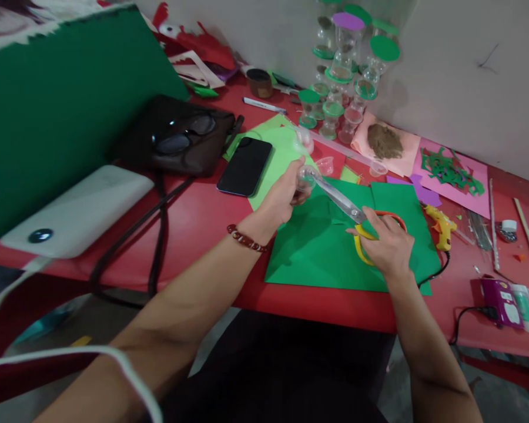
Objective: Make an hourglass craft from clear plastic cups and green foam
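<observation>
In my left hand is a small clear plastic cup, gripped by the fingers over the green sheet. My right hand is closed around the red and yellow handles of a pair of scissors. Their blades point up and left, and the tips meet the cup's rim; whether they are inside it I cannot make out. Beneath both hands lies a green paper sheet. A light green sheet and a black phone are left of the cup.
Stacked clear cups with green and purple lids stand against the wall. Brown powder and green paper shreds rest on pink sheets. A yellow glue gun with a cord is at right; a black bag with eyeglasses is at left.
</observation>
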{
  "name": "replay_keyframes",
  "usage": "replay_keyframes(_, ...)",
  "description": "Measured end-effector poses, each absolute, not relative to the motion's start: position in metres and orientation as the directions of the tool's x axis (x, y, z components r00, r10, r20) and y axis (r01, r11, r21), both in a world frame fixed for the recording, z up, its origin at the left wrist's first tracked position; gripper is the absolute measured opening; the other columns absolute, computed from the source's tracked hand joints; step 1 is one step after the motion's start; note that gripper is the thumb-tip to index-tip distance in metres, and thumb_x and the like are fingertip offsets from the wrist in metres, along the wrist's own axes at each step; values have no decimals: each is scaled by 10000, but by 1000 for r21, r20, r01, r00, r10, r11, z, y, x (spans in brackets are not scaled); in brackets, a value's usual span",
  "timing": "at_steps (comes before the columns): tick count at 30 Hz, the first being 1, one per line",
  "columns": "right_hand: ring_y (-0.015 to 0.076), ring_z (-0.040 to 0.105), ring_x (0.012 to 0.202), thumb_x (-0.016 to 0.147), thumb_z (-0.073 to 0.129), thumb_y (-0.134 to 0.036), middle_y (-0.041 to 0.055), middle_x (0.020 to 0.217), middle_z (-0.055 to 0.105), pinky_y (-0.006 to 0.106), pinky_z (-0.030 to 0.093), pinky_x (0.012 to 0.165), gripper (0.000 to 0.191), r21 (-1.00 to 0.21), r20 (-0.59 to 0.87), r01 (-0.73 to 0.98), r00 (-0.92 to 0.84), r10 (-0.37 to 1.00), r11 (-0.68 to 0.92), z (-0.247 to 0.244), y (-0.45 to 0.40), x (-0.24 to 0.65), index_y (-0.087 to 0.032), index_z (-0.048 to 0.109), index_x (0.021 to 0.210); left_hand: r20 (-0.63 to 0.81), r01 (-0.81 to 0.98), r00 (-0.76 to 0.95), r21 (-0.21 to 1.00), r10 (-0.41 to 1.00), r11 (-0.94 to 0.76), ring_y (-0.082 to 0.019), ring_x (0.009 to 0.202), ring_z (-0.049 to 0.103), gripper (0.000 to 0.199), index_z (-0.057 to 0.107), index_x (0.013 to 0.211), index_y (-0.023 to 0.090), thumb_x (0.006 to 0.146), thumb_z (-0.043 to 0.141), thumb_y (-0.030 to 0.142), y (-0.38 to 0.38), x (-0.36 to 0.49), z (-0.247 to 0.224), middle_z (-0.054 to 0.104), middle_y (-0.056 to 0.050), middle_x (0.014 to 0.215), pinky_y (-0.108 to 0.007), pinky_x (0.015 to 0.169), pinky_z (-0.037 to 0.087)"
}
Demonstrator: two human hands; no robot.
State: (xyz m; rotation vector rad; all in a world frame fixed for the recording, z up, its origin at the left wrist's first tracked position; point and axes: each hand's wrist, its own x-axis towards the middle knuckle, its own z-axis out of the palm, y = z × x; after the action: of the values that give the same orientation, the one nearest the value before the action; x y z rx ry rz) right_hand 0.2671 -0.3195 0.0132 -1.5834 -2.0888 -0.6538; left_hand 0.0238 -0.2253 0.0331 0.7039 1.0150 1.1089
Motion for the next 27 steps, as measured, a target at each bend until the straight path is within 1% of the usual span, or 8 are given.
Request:
replay_keyframes(4,142,610,707,1001,654,-483,35,778,688,277,309,603,372,99,621,963,-256,741,250,14,-319,266,-226,812,1218,-277,-389,137,868,951,309,-93,358,314,451,627,802,219,999,560,620,-226,24,31,359,70,432,-268,411,159)
replay_keyframes(8,139,627,694,990,673,-506,27,769,704,273,316,591,368,119,625,964,-259,736,238,15,-319,265,-234,822,1188,-268,-384,143,872,953,303,-85,365,268,434,594,761,219,987,583,589,-226,25,32,333,72,441,-256,413,136)
replay_keyframes(12,129,636,693,995,684,-487,16,779,725,272,343,610,346,128,640,951,-295,710,280,17,-317,268,-239,819,1196,-311,-359,114,873,944,331,-71,377,201,403,531,662,209,997,565,432,-226,27,35,295,66,448,-248,423,120)
replay_keyframes(15,122,645,700,1022,656,-479,13,795,746,274,343,614,341,122,625,942,-318,713,313,18,-316,271,-237,818,1200,-311,-332,115,883,943,332,-82,387,201,437,489,584,208,998,506,349,-225,27,37,278,39,438,-260,421,121)
replay_keyframes(19,120,643,700,1038,638,-478,14,794,748,276,340,618,347,105,604,936,-328,726,335,18,-315,275,-235,814,1213,-271,-280,156,910,950,305,-90,397,233,494,443,516,214,987,466,359,-224,25,34,317,8,434,-256,411,121)
replay_keyframes(24,112,578,632,1043,635,-494,-6,699,681,272,342,623,355,150,609,912,-390,690,383,20,-316,281,-236,818,1203,-251,-180,230,938,940,295,-88,396,293,470,563,536,192,947,471,400,-222,20,30,412,-10,448,-236,396,160)
replay_keyframes(27,110,553,626,1036,646,-511,-11,684,656,276,333,626,360,175,592,907,-407,695,382,22,-316,283,-238,820,1194,-255,-145,245,944,936,295,-98,395,356,454,562,540,193,923,501,427,-221,18,28,491,-32,459,-230,386,202)
